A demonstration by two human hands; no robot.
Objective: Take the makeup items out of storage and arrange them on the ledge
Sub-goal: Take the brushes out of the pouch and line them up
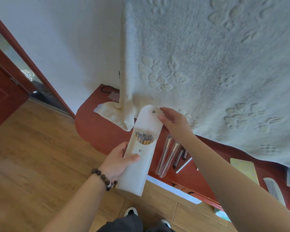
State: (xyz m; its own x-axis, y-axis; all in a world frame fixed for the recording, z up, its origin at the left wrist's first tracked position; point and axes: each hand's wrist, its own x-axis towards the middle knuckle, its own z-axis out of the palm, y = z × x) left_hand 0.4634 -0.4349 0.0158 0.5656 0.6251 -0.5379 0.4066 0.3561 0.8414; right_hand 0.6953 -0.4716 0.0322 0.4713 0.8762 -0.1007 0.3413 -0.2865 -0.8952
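A long white pouch (137, 171) with snap buttons is held upright over the red-brown ledge (94, 129). My left hand (119, 161) grips its lower body, thumb near the lower snap. My right hand (172, 121) pinches the lifted flap at the top beside the upper snap. Inside the pouch mouth, the ends of several makeup brushes (145, 139) show. On the ledge to the right lie two clear-wrapped brushes (166, 156), dark pencils (180, 156) and a silver stick (183, 165).
A cream textured curtain (208, 64) hangs over the ledge, its hem pooled at the left. A pale yellow card (244, 169), a white comb (273, 190) and a black hair tie (105, 89) also lie on the ledge. Wooden floor and a red door are on the left.
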